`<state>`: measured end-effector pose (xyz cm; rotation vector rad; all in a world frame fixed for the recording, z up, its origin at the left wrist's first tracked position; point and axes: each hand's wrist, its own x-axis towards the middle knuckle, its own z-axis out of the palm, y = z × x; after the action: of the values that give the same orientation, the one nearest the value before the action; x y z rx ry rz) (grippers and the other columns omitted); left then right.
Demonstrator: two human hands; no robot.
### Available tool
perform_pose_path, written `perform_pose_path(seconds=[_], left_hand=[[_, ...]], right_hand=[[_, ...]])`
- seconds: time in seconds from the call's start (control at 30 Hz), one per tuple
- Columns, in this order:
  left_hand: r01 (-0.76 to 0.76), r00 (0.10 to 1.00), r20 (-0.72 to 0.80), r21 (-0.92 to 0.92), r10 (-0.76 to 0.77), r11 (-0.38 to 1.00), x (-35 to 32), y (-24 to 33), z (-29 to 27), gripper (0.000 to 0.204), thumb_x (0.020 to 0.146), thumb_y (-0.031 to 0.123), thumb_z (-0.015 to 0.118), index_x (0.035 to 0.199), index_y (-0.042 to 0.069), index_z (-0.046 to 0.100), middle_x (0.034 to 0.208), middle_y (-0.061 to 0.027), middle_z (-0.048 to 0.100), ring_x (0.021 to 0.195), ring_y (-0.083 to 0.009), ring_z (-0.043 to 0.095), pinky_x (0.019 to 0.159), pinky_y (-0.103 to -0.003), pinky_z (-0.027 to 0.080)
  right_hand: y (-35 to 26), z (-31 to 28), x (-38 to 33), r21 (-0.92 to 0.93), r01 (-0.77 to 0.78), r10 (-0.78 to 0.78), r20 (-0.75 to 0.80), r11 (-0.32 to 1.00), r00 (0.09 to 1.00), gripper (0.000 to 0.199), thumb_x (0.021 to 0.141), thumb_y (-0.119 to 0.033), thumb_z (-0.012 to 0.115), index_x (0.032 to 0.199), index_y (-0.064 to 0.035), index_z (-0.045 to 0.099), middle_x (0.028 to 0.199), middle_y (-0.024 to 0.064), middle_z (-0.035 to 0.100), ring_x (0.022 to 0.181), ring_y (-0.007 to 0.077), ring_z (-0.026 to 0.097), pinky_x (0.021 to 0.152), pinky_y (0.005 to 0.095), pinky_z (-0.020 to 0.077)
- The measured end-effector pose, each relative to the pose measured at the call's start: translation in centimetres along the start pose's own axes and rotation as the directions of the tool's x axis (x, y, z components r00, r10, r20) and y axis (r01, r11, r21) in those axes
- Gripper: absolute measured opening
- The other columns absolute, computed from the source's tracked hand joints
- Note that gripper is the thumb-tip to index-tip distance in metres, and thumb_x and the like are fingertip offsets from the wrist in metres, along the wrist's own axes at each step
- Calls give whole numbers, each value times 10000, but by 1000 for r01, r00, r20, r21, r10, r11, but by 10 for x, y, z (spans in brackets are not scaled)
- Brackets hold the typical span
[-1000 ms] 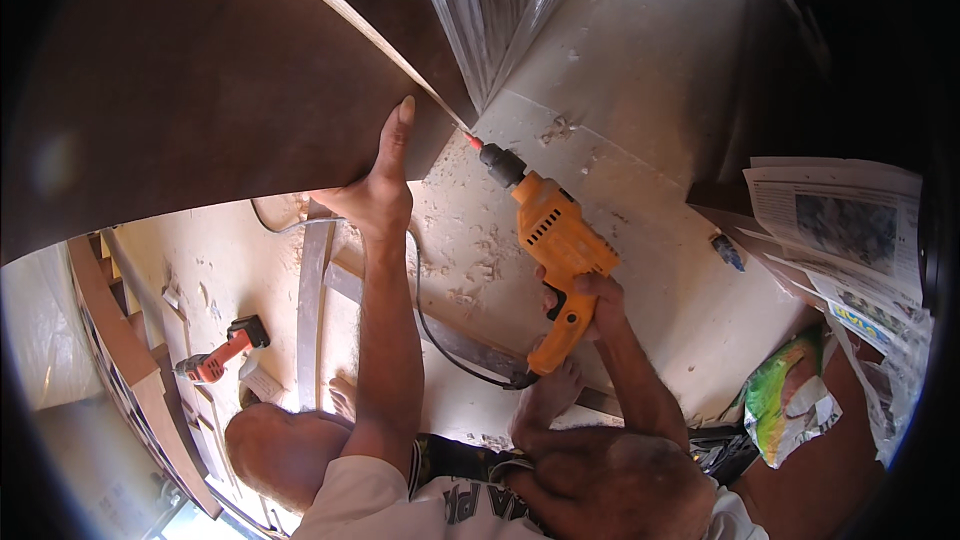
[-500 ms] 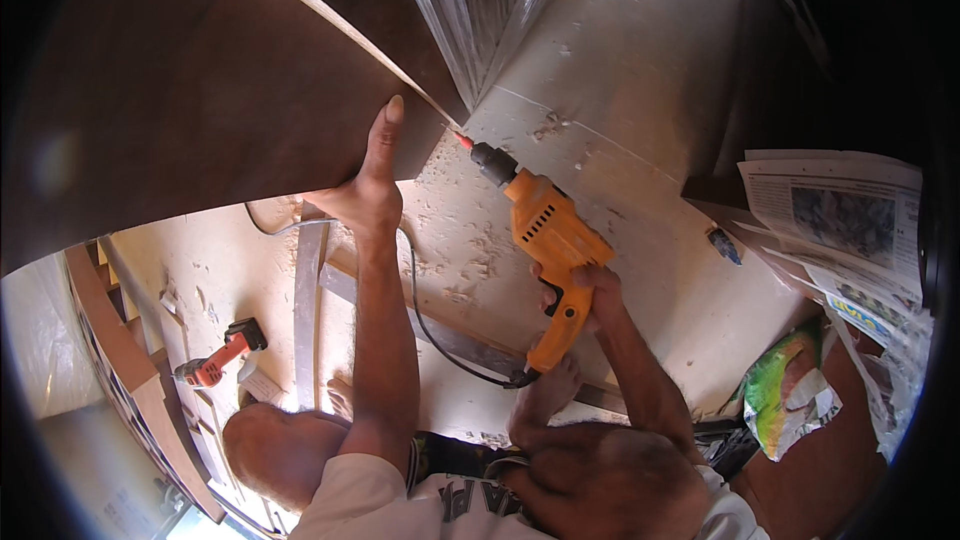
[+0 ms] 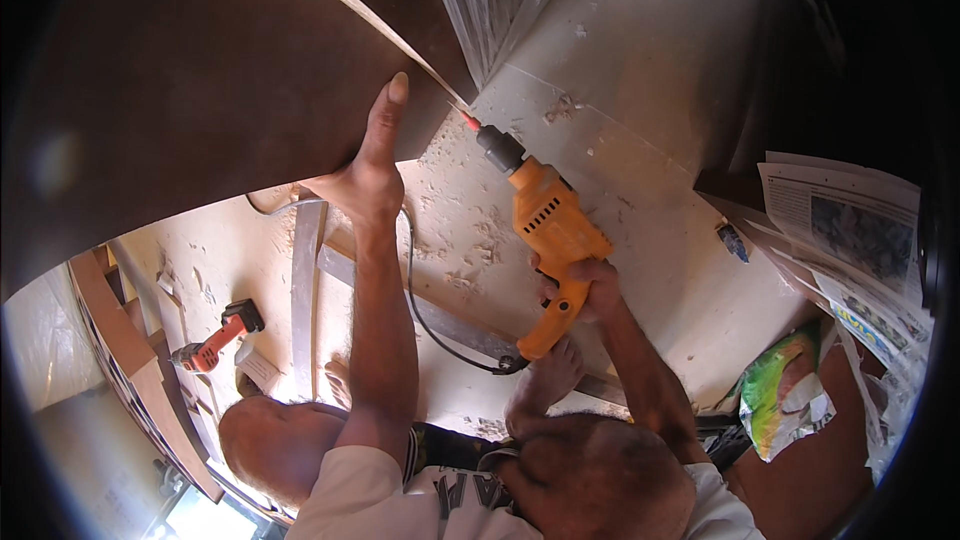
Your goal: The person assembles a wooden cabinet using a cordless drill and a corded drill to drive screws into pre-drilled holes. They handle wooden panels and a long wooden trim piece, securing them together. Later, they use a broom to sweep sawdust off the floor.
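Observation:
My left hand (image 3: pixel 372 172) grips the near edge of a large dark brown board (image 3: pixel 200 110), its thumb lying on the upper face and its fingers mostly hidden beneath. A pale, raw edge (image 3: pixel 365 18) runs along the board toward its corner. In my right hand (image 3: pixel 592 292) is an orange corded power drill (image 3: pixel 552 212), held by its rear handle with fingers around the trigger area. The drill's red tip (image 3: pixel 471 122) meets the end of that pale edge. A black cord (image 3: pixel 424 332) leaves the handle and loops beneath my left forearm.
Shavings (image 3: pixel 490 240) litter the floor. An orange-red cordless drill (image 3: pixel 217 342) lies at left beside wooden bars (image 3: pixel 307 290). Clear plastic wrap (image 3: pixel 492 5) hangs beyond the board. Newspaper (image 3: pixel 835 225) and a green bag (image 3: pixel 785 395) are at right. My bare foot (image 3: pixel 550 380) is below the drill.
The view has shifted slightly. The drill is turned a little more upright, its tip still at the board's pale edge. My left hand keeps the same grip on the board.

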<state>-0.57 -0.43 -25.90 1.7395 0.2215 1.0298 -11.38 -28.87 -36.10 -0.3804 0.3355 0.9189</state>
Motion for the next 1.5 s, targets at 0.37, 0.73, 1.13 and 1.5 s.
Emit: perform_pose_path(seconds=[0.37,0.73,1.13,1.5], left_hand=[[59,998,-5,-35,-59,998,-2,2,0,392,731,14,902,1061,-16,694,1028,-85,716,900,-182,673,886,-310,522],[22,1000,4,-1,-22,1000,-1,2,1,306,771,42,880,1037,4,732,999,-69,732,877,-164,678,868,-295,522],[7,1000,10,33,-7,999,-1,3,2,287,770,8,870,1023,9,735,981,-59,730,865,-155,673,860,-284,515],[-39,999,-33,8,39,999,3,14,2,312,728,1,890,994,-14,728,940,-77,748,819,-173,698,799,-296,548]], right_hand=[[-4,4,7,-124,27,-33,-48,992,998,661,725,-165,694,1335,5,502,1094,182,636,689,219,664,686,431,571],[-1,8,17,-126,31,-37,-46,992,998,670,739,-170,694,1352,5,488,1102,186,626,705,229,668,694,429,583],[-3,6,20,-158,42,-45,-14,986,999,647,787,-194,690,1369,-16,469,1118,185,613,739,240,680,713,442,572],[3,9,19,-117,56,-61,-48,992,997,637,767,-159,690,1353,-6,493,1102,167,639,731,242,662,693,438,565]])
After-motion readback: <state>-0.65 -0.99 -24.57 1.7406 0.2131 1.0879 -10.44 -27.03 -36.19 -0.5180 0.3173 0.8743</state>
